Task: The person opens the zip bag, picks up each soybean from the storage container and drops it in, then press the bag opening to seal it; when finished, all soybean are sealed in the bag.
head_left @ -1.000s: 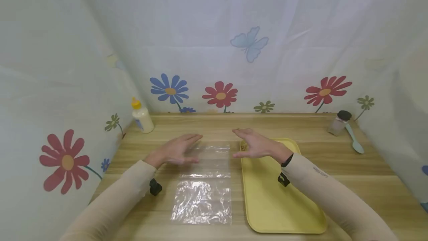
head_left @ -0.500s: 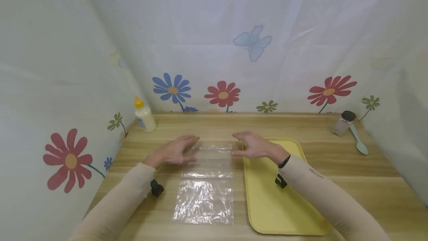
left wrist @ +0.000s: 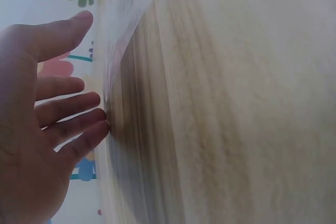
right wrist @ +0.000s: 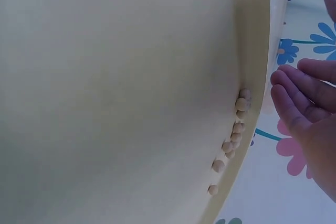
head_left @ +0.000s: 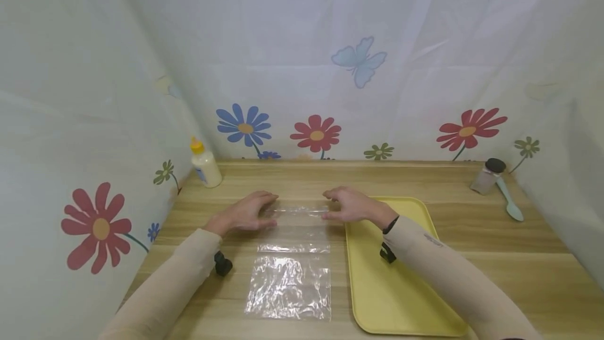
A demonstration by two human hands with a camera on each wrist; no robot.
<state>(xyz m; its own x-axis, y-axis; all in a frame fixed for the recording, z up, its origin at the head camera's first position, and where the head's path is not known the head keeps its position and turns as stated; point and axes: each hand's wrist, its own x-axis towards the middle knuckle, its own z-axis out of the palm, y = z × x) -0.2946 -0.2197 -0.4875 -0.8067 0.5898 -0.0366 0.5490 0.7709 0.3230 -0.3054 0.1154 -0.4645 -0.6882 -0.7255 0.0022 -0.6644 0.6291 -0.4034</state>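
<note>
A clear, shiny plastic bag (head_left: 289, 282) lies flat on the wooden table, with a band running across its middle. At its far left edge is my left hand (head_left: 247, 212), fingers spread and nothing held; contact with the plastic cannot be made out. My right hand (head_left: 351, 206) hovers between the bag's far right corner and a yellow tray (head_left: 396, 287), its fingers loosely bent around nothing. In the right wrist view, several small round tan balls (right wrist: 236, 135), like beans or beads, lie along the tray's far edge. The right hand hides them in the head view.
A white glue-like bottle (head_left: 206, 169) with a yellow cap stands at the back left. At the back right are a black-lidded clear jar (head_left: 486, 178) and a pale green spoon (head_left: 511, 206). Flower-printed curtains enclose the table's back and sides.
My right hand has drifted slightly left, nearer to the left hand, and its fingers bend a little more. The head view has shifted slightly. Bag and tray lie as before.
</note>
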